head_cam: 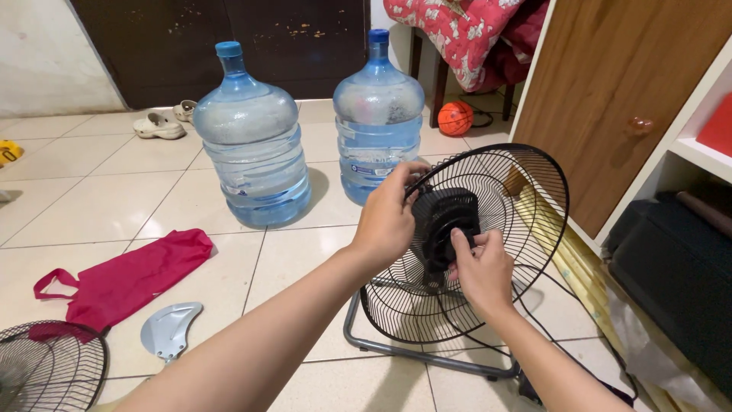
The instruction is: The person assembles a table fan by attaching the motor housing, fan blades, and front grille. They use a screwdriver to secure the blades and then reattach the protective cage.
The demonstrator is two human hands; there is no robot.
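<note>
A black floor fan stands on its grey metal stand (396,349) with only its rear wire grille (526,206) fitted. My left hand (387,217) grips the upper left rim of the grille beside the black motor hub (446,221). My right hand (482,267) has its fingers closed on the round black nut at the hub's centre. On the floor at the lower left lie the detached front grille (46,366) and a grey fan blade piece (169,329).
Two large blue water jugs (252,137) (378,114) stand behind the fan. A red cloth bag (130,278) lies on the tiles at left. A wooden cabinet (610,99) and white shelves flank the right, with a dark case (679,282) below. An orange ball (455,118) and sandals (158,124) lie farther back.
</note>
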